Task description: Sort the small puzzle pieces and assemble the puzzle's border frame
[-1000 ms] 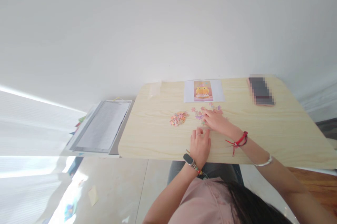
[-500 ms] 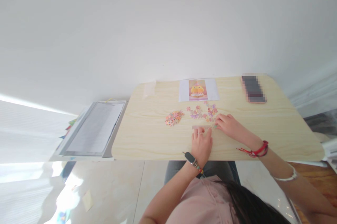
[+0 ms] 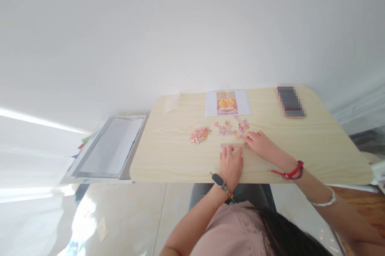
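Note:
A narrow strip of joined jigsaw pieces (image 3: pixel 228 145) lies on the table in front of me. My left hand (image 3: pixel 231 166) rests at its near edge, fingers apart and fingertips on or against it. At the strip's right end my right hand (image 3: pixel 260 144) pinches a small greenish puzzle piece (image 3: pixel 245 145), mostly covered by the fingers. Just beyond the hands are scattered loose puzzle pieces (image 3: pixel 226 128), pink and purple. Further left sits a heaped pile of puzzle pieces (image 3: pixel 199 135).
A printed sheet with a yellow cartoon picture (image 3: pixel 227 103) lies at the back of the wooden table (image 3: pixel 168 156). A phone (image 3: pixel 290 102) is at the back right, and a clear plastic bag (image 3: pixel 172 103) at the back left. Beside the table stands a tray of papers (image 3: pixel 111 146).
My right hand has moved slightly left, bringing the pinched piece against the right end of the strip. My left hand stays in place on the strip.

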Demonstrator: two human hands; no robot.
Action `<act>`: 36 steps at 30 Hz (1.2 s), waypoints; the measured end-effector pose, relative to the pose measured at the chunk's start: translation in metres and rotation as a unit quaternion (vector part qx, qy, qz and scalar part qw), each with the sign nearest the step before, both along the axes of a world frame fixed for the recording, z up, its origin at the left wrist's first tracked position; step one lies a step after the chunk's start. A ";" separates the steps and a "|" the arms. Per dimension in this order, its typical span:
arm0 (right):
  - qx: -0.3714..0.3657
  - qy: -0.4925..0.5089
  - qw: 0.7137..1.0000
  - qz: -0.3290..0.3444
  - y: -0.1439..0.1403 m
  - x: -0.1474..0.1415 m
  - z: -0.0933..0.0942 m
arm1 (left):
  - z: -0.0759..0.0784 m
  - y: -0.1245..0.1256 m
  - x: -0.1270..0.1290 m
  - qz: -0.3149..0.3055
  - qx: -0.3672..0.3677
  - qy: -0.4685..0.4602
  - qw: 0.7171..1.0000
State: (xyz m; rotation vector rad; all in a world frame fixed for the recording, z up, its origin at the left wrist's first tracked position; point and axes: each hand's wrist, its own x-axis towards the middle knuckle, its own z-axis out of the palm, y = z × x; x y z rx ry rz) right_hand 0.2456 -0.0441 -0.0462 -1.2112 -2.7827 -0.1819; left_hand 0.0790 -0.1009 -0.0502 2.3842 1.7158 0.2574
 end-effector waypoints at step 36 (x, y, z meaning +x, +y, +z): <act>-0.005 0.096 0.995 -0.034 -0.016 0.003 -0.010 | 0.005 0.002 0.006 0.005 -0.018 -0.003 1.000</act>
